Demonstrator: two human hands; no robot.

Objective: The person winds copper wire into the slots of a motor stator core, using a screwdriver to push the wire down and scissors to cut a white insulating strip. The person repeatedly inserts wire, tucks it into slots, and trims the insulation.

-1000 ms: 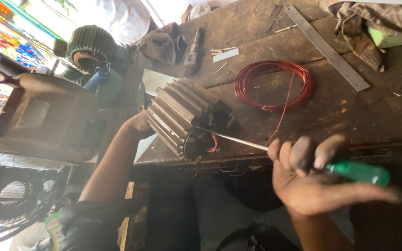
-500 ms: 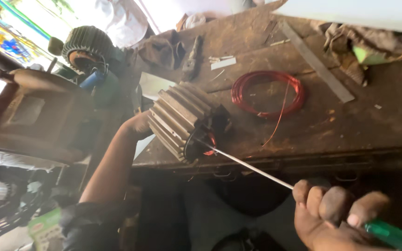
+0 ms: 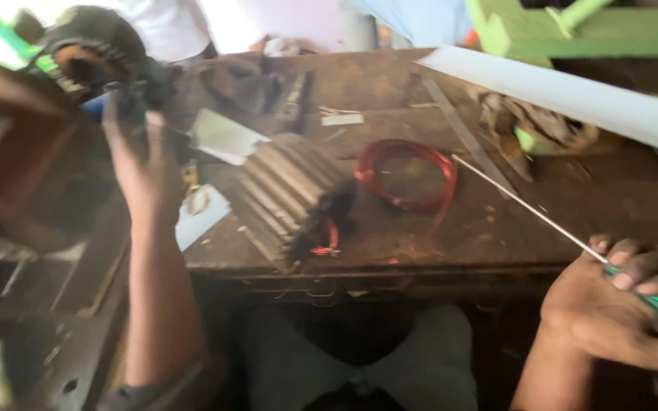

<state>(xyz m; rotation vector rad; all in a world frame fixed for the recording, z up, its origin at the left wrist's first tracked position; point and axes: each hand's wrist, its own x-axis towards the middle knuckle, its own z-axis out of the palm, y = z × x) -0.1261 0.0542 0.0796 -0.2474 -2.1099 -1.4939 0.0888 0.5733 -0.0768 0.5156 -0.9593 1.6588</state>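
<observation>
While the view was blurred, a broad wooden table [image 3: 611, 190] with a dark, scuffed, stained top filled most of it. On its near left part lay a ribbed grey metal motor housing [image 3: 287, 194], roughly cylindrical with deep parallel fins, tipped on its side with red wire showing at its open end. Just right of it lay a flat round coil of thin red wire [image 3: 407, 176], apart from the housing. Behind the coil a long flat metal strip [image 3: 466, 137] ran slantwise across the boards. At the far left stood a dark toothed round part [image 3: 89, 46], rusty inside. The left hand [image 3: 142, 171] was raised near that part, clear of the housing; whether its fingers were shut on anything could not be told. The right hand [image 3: 611, 312], off the table's near edge, had its fingers curled tight around the green plastic handle of a screwdriver [image 3: 542, 217], whose thin bright steel shaft slanted up over the table.
</observation>
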